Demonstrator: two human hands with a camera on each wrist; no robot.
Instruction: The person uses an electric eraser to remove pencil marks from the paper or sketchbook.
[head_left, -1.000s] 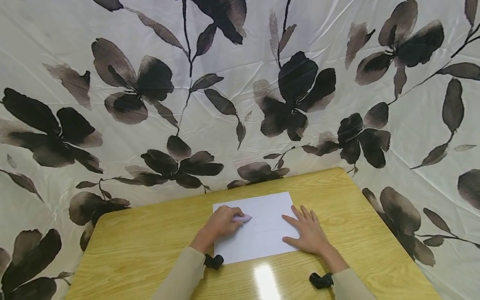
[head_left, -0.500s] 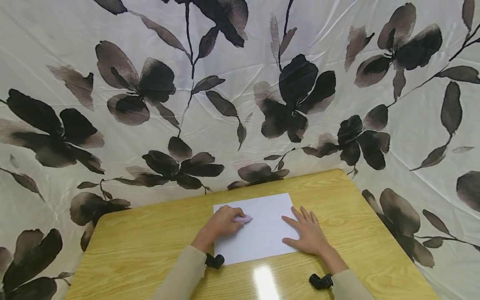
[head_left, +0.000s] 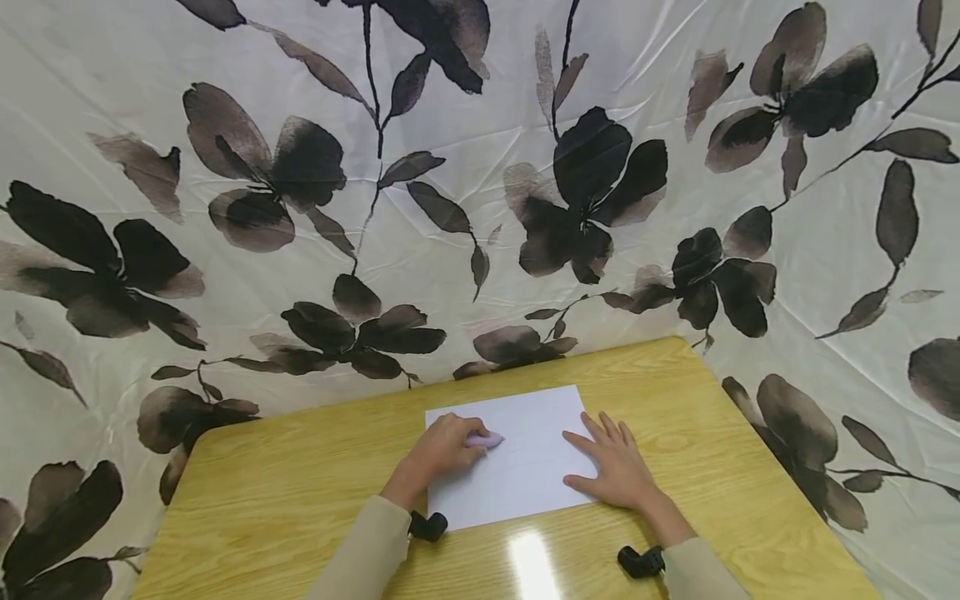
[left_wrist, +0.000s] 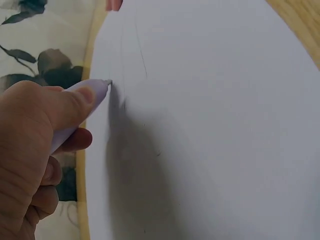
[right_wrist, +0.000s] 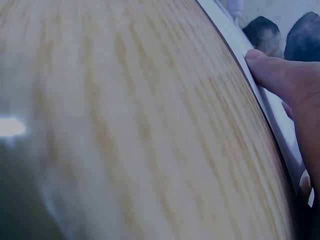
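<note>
Head view: my left hand [head_left: 444, 443] pinches a lilac pen-like tool [head_left: 489, 439] over the left part of a white sheet [head_left: 517, 492] lying on the wooden table [head_left: 285, 483]. My right hand [head_left: 618, 468] rests with fingers spread across the sheet's right edge. At my left wrist, the tool's tip is near faint lines [left_wrist: 140, 50]; whether it touches paper, I cannot tell.

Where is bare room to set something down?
Free: yellow wood-grain table left of the beige left sleeve, and between the right hand and the table's right edge. Crowded on the white rectangular paper sheet: right edge, under that hand; left part, where the left hand grips a pale purple tapered tool.
</note>
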